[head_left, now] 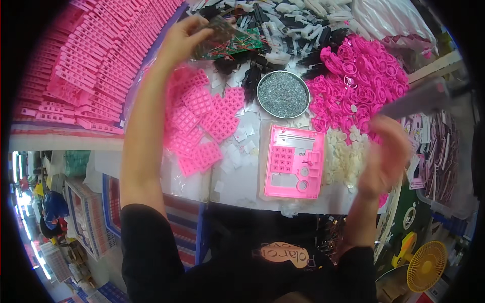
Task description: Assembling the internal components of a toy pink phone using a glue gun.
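My left hand [188,39] reaches to the back of the table, its thumb and fingers pinched on a blurred dark flat piece [216,36] that looks like a circuit board. Just beyond it lies a green circuit board [246,43] with red wires. On the right, my right hand [386,156] is smeared by motion, close to a blurred grey elongated tool [422,98]; whether the fingers grip it I cannot tell. Between my arms a pink plastic casing [314,171] with rectangular openings lies flat, its inner side up.
A round tray of small screws [283,95] stands behind the casing. Around it are pink keypads [194,121], magenta rings [353,76], cream pieces [343,156] and black and white parts [283,25]. Stacked pink casings [86,60] fill the far left. A yellow fan [427,266] is at lower right.
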`<state>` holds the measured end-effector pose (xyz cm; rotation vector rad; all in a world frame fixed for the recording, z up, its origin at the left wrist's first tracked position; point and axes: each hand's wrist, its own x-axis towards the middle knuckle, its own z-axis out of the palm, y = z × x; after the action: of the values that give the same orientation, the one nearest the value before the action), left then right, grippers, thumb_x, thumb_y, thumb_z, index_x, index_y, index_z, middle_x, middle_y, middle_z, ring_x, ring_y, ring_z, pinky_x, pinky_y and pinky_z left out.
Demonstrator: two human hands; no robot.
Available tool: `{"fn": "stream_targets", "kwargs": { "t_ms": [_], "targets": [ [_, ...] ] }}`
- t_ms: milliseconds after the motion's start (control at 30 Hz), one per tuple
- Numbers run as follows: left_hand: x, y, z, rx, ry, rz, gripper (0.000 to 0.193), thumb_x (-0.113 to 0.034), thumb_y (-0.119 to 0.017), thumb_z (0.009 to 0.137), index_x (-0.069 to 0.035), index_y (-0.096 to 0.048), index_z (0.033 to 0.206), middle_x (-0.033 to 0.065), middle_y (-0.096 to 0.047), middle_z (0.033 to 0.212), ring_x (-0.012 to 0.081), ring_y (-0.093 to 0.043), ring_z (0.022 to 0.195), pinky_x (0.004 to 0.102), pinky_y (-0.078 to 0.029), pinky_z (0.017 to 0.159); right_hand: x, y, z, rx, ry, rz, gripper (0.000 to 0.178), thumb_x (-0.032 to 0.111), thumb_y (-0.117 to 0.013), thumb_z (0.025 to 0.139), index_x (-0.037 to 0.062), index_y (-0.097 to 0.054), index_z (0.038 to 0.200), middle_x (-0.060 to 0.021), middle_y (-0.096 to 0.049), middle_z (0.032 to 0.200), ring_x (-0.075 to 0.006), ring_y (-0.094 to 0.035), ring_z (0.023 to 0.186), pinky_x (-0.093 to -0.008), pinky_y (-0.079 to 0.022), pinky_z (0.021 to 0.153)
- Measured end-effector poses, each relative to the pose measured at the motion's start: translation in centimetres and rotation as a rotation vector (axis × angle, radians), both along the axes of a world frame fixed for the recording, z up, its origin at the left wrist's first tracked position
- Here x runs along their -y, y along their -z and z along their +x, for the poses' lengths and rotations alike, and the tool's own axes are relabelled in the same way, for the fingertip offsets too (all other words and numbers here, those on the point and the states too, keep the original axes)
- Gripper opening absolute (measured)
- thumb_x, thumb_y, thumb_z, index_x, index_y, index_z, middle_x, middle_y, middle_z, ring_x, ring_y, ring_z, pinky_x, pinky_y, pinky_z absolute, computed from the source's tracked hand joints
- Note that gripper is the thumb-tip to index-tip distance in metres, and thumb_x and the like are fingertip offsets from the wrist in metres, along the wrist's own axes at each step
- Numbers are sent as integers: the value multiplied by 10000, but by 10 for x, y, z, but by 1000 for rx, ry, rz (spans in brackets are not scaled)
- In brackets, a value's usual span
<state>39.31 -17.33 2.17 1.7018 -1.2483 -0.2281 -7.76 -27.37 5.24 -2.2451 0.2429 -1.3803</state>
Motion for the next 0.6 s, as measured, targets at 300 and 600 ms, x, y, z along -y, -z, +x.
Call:
{"fn": "stream_targets", "kwargs": {
  "t_ms": [300,600],
  "targets": [
    [0,-47,-50,384,-77,10,317,-196,-739,909,4,-670,1145,23,-660,949,79,-597,839,244,-477,717,49,48,253,-447,-438,779,510,207,-777,843,13,-617,1287,-126,-731,1046,-205,-715,832,-312,-547,673],
    [-16,28,-30,-400,-257,202,430,-331,-807,840,32,-737,1060,96,-724,824,201,-691,771,382,-526,716,43,79,273,-200,-456,1185,278,145,-727,903,-11,-688,1130,-97,-756,944,-172,-727,756,-298,-575,637]
  ]
}}
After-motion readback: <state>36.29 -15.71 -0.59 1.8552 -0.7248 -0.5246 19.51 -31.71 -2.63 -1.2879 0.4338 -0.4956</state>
